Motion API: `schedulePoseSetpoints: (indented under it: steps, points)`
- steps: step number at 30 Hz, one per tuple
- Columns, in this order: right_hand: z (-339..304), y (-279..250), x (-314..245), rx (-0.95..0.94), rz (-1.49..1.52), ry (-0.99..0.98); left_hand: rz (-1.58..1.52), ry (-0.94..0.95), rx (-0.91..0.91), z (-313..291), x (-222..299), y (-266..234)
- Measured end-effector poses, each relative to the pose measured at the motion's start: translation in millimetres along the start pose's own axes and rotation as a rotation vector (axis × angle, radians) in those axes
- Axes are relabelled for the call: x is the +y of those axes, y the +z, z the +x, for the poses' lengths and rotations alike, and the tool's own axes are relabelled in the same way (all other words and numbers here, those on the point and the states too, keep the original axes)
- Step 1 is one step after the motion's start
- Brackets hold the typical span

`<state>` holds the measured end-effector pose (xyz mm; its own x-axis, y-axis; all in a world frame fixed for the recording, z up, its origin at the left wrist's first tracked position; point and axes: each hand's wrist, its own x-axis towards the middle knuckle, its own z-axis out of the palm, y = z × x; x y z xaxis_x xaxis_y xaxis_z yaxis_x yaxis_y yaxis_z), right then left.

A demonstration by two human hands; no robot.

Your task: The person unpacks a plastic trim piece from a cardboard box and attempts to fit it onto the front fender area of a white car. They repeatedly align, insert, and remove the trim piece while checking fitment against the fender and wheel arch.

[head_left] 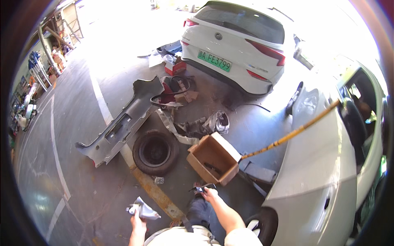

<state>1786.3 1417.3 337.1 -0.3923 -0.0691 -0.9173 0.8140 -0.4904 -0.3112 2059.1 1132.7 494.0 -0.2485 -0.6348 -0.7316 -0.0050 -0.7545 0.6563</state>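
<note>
My left hand (pixel 138 223) is closed around a silvery-grey, angular part (pixel 145 210) with a whitish end, held up over the floor; its exact kind is unclear. At lower centre, my right hand (pixel 210 194) grips a small dark object (pixel 200 189) with a thin black piece sticking out and a pale bluish patch. It is too small to name. Just beyond the right hand stands an open cardboard box (pixel 227 146) with something dark at its bottom. A wheel with a black tyre (pixel 140 159) lies flat on the floor, between and beyond my two hands.
A grey car bumper (pixel 123 123) lies left of the tyre. Metal and plastic scraps (pixel 219 123) spread beyond the box. A yellow-brown pole (pixel 283 140) slants between the box and a pale car (pixel 316 176) on the right. A white car (pixel 234 41) stands at the back.
</note>
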Motion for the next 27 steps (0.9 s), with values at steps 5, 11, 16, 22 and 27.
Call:
schedulePoseSetpoints:
  steps: [5, 11, 16, 22, 27]
  points:
    - [131.5, 11.0, -72.8, 0.298, 0.166, -0.027, 0.127, -0.043, -0.048, -19.2, 12.8, 65.3]
    - [153.9, 99.7, -151.5, 0.231, 0.019, -0.160, 0.078, 0.045, -0.112, -47.8, 32.8, 131.1]
    - [103.2, 180.5, -122.9, -0.110, -0.814, -0.364, -0.033, 0.078, -0.141, -50.6, 37.6, 164.2]
    - [-147.4, 300.2, -15.7, -1.175, -1.220, 0.148, -0.193, 0.224, -0.173, -64.4, 57.7, 142.8]
    - [-251.0, 329.4, 69.7, -1.827, -1.508, 0.136, -0.411, 0.400, -0.054, -84.8, 73.8, 59.9]
